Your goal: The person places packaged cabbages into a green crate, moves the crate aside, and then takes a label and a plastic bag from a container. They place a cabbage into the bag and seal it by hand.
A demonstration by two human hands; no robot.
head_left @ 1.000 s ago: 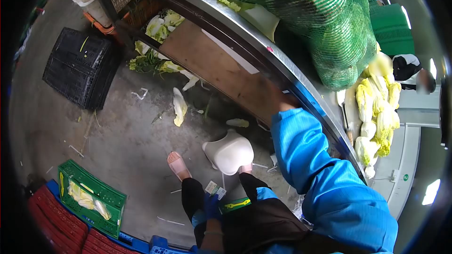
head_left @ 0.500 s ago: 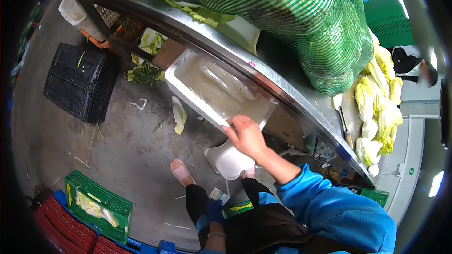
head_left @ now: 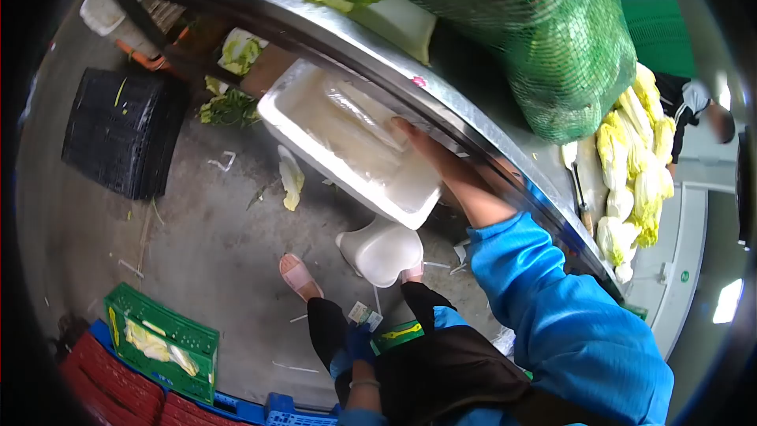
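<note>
My right hand (head_left: 413, 136) is bare and reaches under the metal table into a white plastic tub (head_left: 331, 164). Its fingertips are near a clear plastic bag or film (head_left: 359, 114) lying in the tub; blur and angle hide whether they grip it. Low in front of my body, my left hand (head_left: 360, 343) wears a dark blue glove. Its fingers are closed on a small printed card or packet (head_left: 365, 315). A white stool (head_left: 384, 251) stands just below the tub, close to my feet.
Green mesh sacks of cabbage (head_left: 564, 55) sit on the metal table (head_left: 465, 114), with napa cabbages (head_left: 643, 173) and a knife (head_left: 581, 193) at right. A black crate (head_left: 118, 134), a loose leaf (head_left: 291, 180) and a green crate (head_left: 162, 339) are on the floor. A person (head_left: 690, 106) stands beyond.
My right hand has moved from the tub's near rim into its interior, toward the plastic. The tub is angled slightly differently and sits closer to the stool. My left hand still holds the card.
</note>
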